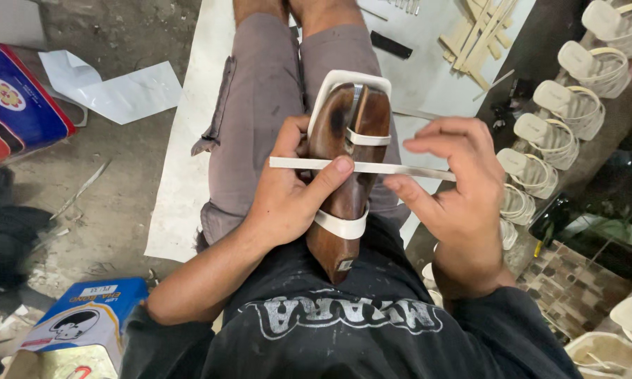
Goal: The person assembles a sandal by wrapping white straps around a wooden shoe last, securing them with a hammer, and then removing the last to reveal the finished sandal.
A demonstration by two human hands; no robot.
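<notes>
Brown wooden shoe last (350,151) rests on the lap, white sole on top; left hand (293,193) grips it, thumb pressing a white strap strip (372,168) across; right hand (451,182) pinches the strip's far end; finished white sandals (561,112) line the floor at right.

Left hand (291,193) curled, thumb pressing down; right hand (451,179) half-open, fingers pinching; forearms bent inward.

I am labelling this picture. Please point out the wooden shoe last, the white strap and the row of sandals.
wooden shoe last (349,203), head view, bare middle
white strap (400,169), head view, span between hands
row of sandals (551,137), head view, one middle sandal
</notes>
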